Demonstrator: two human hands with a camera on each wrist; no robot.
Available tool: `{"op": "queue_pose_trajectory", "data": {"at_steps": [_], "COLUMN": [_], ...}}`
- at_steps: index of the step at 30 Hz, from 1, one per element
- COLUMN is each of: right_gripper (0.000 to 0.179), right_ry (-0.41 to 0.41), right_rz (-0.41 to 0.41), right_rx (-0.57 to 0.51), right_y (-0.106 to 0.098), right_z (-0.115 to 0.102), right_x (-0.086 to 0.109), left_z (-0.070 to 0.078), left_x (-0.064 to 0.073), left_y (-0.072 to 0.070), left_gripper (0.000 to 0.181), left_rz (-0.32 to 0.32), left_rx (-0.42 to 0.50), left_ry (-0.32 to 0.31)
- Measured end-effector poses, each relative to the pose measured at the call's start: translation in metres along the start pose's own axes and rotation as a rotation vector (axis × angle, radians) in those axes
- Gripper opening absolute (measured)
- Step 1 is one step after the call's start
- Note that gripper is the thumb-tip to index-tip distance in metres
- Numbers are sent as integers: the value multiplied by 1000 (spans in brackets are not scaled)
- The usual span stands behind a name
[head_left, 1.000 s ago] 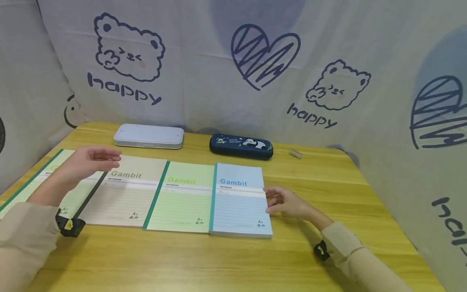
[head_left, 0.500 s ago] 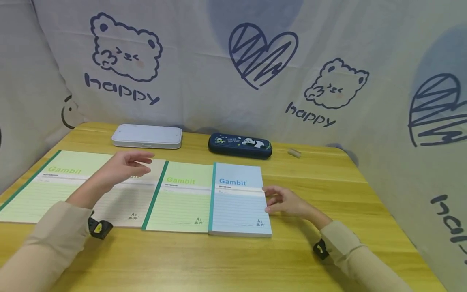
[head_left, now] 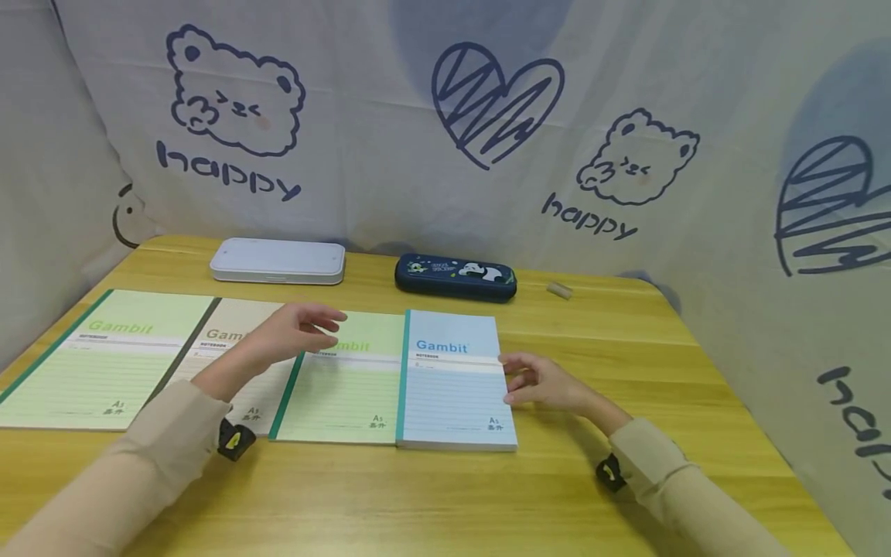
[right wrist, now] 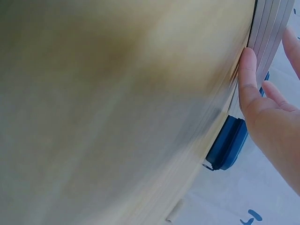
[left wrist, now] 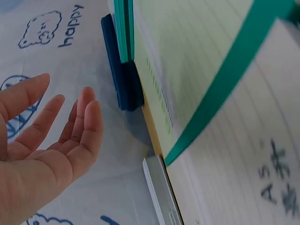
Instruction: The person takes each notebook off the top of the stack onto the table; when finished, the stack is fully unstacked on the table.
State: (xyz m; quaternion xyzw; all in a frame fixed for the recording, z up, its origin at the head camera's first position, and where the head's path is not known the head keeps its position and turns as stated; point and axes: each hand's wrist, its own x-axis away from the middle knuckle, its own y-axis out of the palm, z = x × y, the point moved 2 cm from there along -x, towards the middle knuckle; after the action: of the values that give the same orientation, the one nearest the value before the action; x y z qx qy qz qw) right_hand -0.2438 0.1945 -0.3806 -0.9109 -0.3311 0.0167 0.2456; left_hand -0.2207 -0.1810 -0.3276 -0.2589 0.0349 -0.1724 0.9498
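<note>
The blue Gambit A5 notebook (head_left: 455, 394) lies well inside the worktop's (head_left: 661, 363) right edge, seemingly on top of a pile (right wrist: 269, 33). I judge it light, bendable, slightly slippery; best is to hold it by spine and opposite edge. The right hand (head_left: 546, 384), fingers relaxed, touches the pile's right side without gripping; the left hand (head_left: 288, 334), loosely spread, holds nothing above the right-hand green notebook (head_left: 344, 402).
</note>
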Motion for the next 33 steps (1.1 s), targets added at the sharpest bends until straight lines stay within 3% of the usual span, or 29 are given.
{"op": "queue_pose_trajectory", "data": {"at_steps": [6, 18, 24, 33], "right_gripper": [63, 61, 61, 62], "right_ry": [19, 13, 5, 13], "right_rz": [3, 2, -1, 5], "right_rx": [-7, -4, -11, -3], "right_y": [0, 0, 0, 0], "right_z": [1, -1, -1, 0], "right_x": [0, 0, 1, -1], "left_z": [2, 11, 12, 15], "left_x": [-12, -26, -31, -39], "left_y": [18, 52, 63, 78], "left_gripper": [40, 40, 49, 61], "left_rz": [-40, -101, -129, -174], "left_rx": [-41, 32, 11, -71], "left_ry": [-43, -38, -41, -110]}}
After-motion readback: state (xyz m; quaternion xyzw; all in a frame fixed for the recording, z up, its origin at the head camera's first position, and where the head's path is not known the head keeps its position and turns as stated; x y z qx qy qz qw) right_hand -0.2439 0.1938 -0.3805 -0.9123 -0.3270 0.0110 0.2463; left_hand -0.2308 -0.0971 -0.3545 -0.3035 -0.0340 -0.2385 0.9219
